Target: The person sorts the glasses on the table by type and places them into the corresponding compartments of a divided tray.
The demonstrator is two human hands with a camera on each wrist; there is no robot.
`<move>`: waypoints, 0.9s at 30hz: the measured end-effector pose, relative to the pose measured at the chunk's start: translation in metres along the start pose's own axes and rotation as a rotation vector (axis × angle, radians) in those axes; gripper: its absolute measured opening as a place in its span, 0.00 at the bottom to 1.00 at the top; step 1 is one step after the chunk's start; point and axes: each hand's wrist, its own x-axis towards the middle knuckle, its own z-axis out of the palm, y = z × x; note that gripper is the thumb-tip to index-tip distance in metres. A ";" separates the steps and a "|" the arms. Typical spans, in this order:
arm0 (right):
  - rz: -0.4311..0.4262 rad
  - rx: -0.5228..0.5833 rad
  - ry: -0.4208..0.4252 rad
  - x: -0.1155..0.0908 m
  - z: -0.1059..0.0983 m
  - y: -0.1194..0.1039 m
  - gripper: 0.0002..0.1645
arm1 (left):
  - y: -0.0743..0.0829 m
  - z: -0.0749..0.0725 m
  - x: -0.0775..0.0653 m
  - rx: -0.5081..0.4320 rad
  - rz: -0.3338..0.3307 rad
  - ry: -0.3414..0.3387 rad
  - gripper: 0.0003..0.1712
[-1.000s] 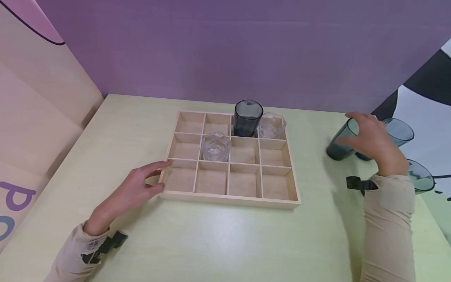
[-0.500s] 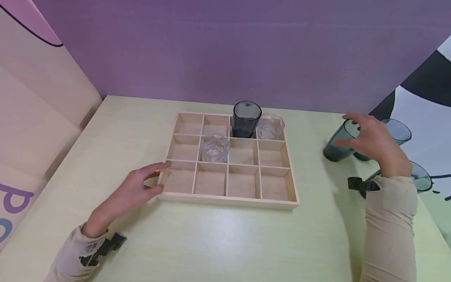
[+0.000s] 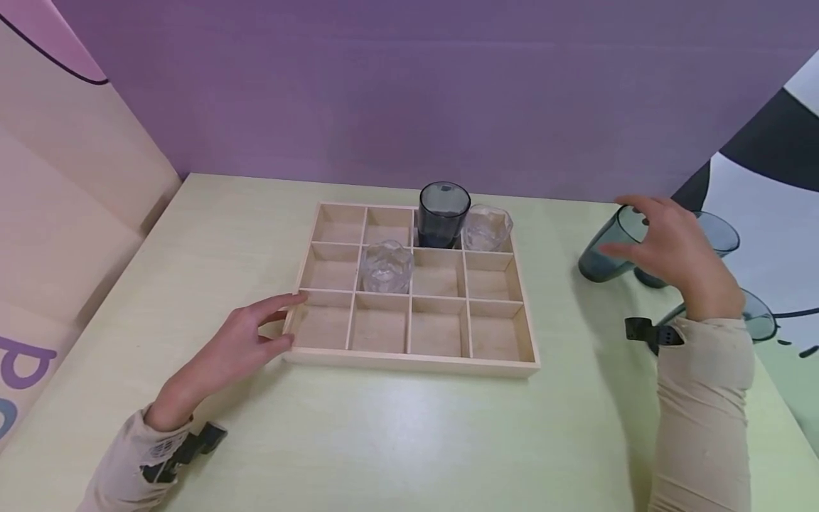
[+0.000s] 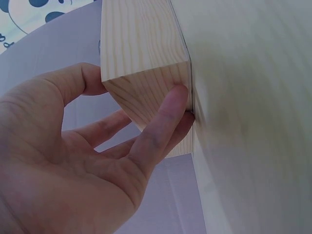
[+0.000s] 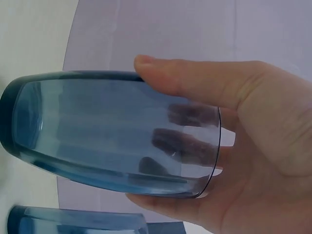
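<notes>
My right hand (image 3: 678, 249) holds a tall blue-grey drinking glass (image 5: 107, 131) near its rim, thumb on one side and fingers on the other. The glass stands upright beside a second blue-grey glass (image 3: 719, 235), which my hand partly covers. At its front left corner, my left hand (image 3: 237, 348) grips a wooden compartment tray (image 4: 141, 44), with fingertips at the rim and along the outer wall. A dark glass (image 3: 443, 217) stands in the tray's back row, third from the left. To its right sits a clear faceted glass (image 3: 488, 229). Another clear glass (image 3: 387, 268) occupies the middle row, second from left.
A further blue-grey glass (image 3: 760, 316) stands behind the right wrist, partly hidden by it. The pale table (image 3: 409, 441) meets a purple panel (image 3: 397, 99) at the back. Light panels rise at the left and right sides.
The right hand and its glass have shifted slightly up and to the left in the head view. My left hand keeps its place on the tray.
</notes>
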 end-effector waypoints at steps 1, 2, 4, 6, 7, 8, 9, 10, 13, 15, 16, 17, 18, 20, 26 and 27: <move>-0.007 -0.003 0.008 0.000 0.000 -0.002 0.46 | -0.001 0.000 0.001 0.001 0.005 0.001 0.32; -0.011 -0.003 0.011 0.000 0.000 -0.005 0.46 | -0.001 0.000 0.001 0.000 0.007 0.002 0.32; -0.019 0.000 0.022 -0.001 0.002 -0.012 0.45 | -0.002 0.000 0.002 -0.003 0.007 0.001 0.32; -0.027 0.002 0.026 -0.002 0.006 -0.019 0.45 | -0.002 0.000 0.003 -0.003 0.007 0.000 0.32; -0.033 0.002 0.027 -0.003 0.008 -0.023 0.45 | -0.002 0.000 0.003 -0.005 0.005 -0.001 0.32; -0.038 0.001 0.028 -0.003 0.009 -0.027 0.45 | -0.002 0.001 0.003 -0.005 0.002 -0.001 0.32; -0.046 0.001 0.031 -0.003 0.011 -0.030 0.45 | -0.002 0.001 0.003 -0.005 0.000 -0.001 0.32; -0.054 -0.003 0.035 -0.004 0.013 -0.033 0.45 | -0.002 0.001 0.003 -0.007 -0.002 0.000 0.32; -0.076 -0.016 0.046 -0.005 0.015 -0.040 0.45 | -0.001 0.001 0.003 -0.014 -0.006 0.000 0.32; -0.081 -0.023 0.045 -0.007 0.016 -0.043 0.44 | -0.001 0.001 0.003 -0.018 -0.006 -0.001 0.32; -0.085 -0.027 0.046 -0.008 0.016 -0.045 0.44 | -0.001 0.001 0.002 -0.020 -0.005 -0.002 0.32; -0.088 -0.029 0.046 -0.009 0.016 -0.046 0.44 | -0.001 0.001 0.002 -0.021 -0.004 -0.002 0.32; -0.093 -0.031 0.047 -0.010 0.016 -0.048 0.44 | -0.001 0.001 0.002 -0.022 -0.001 -0.003 0.32; -0.109 -0.033 0.051 -0.012 0.016 -0.051 0.45 | -0.001 0.000 0.002 -0.022 0.002 -0.003 0.32; -0.193 -0.055 0.081 -0.018 0.015 -0.063 0.44 | -0.001 -0.001 0.000 -0.013 0.004 0.000 0.33; -0.198 -0.060 0.081 -0.019 0.014 -0.065 0.44 | -0.001 -0.001 0.000 -0.010 0.005 0.001 0.33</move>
